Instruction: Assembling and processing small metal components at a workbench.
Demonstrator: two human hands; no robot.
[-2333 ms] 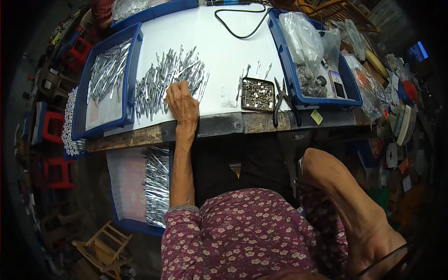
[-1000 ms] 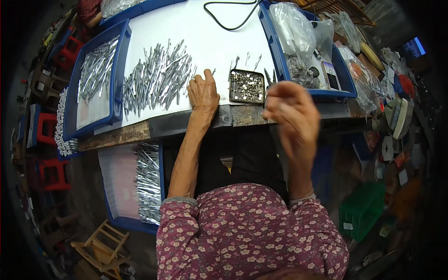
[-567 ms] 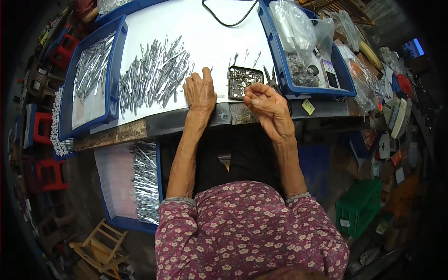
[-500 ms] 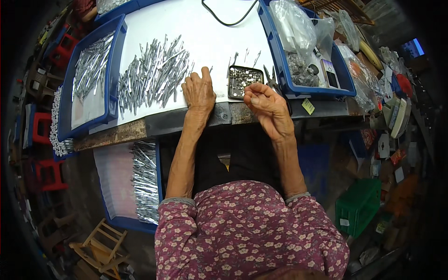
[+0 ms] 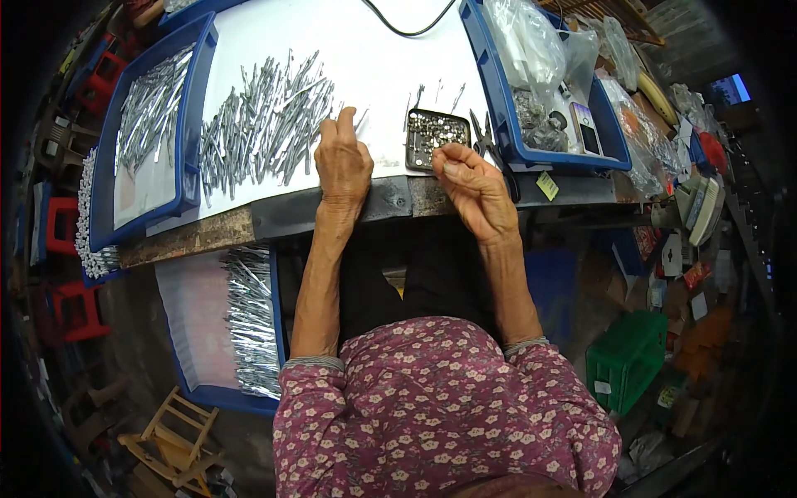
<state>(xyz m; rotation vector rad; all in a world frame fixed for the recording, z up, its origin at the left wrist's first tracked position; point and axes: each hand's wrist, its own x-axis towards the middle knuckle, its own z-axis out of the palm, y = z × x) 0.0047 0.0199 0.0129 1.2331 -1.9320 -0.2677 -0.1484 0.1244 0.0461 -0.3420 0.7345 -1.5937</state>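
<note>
Head view, looking down over a floral sleeve and two bare forearms at a white-topped desk (image 5: pixel 374 50). Left hand (image 5: pixel 342 162) lying palm down at the desk's near edge, fingers loosely spread and open, fingertips touching the right fringe of a wide heap of thin silver metal pins (image 5: pixel 261 124); nothing held in that grip. Right hand (image 5: pixel 473 187) curled, fingertips pinched together at the near right corner of a small dark tray (image 5: pixel 436 137) full of tiny shiny parts; whether a part sits between the pinched fingers too small to tell. Tray resting flat on the desk, between the two hands and slightly beyond them. Just right of the tray, a pair of dark pliers (image 5: pixel 491 149), partly behind the right hand. Further right, a blue bin (image 5: pixel 498 116) with clear plastic bags and small parts. Far left on the desk, a second blue bin (image 5: pixel 187 149) holding more silver pins. Below the desk edge, left of the knees, a third blue bin (image 5: pixel 274 332) with another bundle of pins.
</note>
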